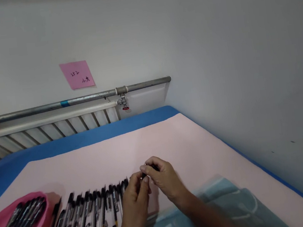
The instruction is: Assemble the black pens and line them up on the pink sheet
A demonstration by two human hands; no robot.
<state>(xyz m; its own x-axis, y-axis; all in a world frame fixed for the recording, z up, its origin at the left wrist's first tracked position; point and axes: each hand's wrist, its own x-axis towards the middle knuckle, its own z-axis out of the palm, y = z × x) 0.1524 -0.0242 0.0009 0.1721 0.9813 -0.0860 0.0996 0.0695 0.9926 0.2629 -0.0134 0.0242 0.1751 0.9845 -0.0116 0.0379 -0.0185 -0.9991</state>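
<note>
My left hand and my right hand meet above the pink sheet, the fingers of both closed in a pinch. Between them is a dark pen part, mostly covered by the fingers. A black end shows at my right hand's fingers, and I cannot tell whether it is a cap. To the left of my left hand, a row of clear pens with black caps lies side by side on the sheet. Small clear pieces lie among them.
A pink basket at lower left holds a bundle of pens. The pink sheet lies over a blue cover. Teal fabric lies under my right forearm. Behind are a radiator, a pipe and walls.
</note>
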